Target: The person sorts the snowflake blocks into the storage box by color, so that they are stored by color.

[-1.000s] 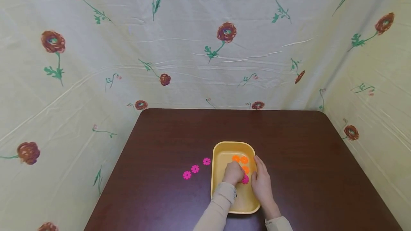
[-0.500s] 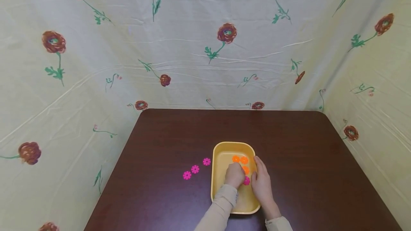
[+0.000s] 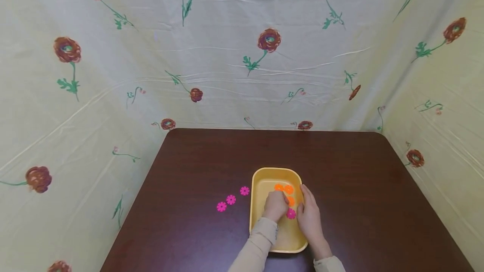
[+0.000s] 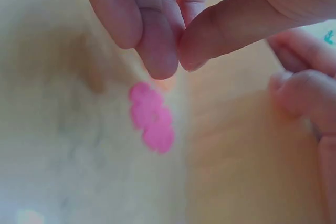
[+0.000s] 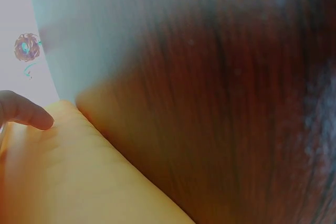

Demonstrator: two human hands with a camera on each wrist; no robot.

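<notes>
A yellow tray (image 3: 257, 176) stands on the dark table, with several orange flower pieces (image 3: 283, 188) and one pink flower piece (image 3: 290, 213) in it. My left hand (image 3: 275, 205) reaches into the tray. In the left wrist view its thumb and fingertips (image 4: 163, 66) are pinched together, and a sliver of an orange piece (image 4: 167, 83) shows at the pinch, just above the pink piece (image 4: 151, 119). My right hand (image 3: 309, 218) holds the tray's right rim, thumb inside. One of its fingertips (image 5: 29, 115) shows over the yellow wall (image 5: 79, 171) in the right wrist view.
Three pink flower pieces (image 3: 231, 199) lie in a slanted row on the table (image 3: 196, 163) just left of the tray. Flowered cloth walls (image 3: 242, 53) close in the back and both sides.
My left hand has shifted slightly inside the tray, by the orange pieces. The right hand and the tray have stayed in place.
</notes>
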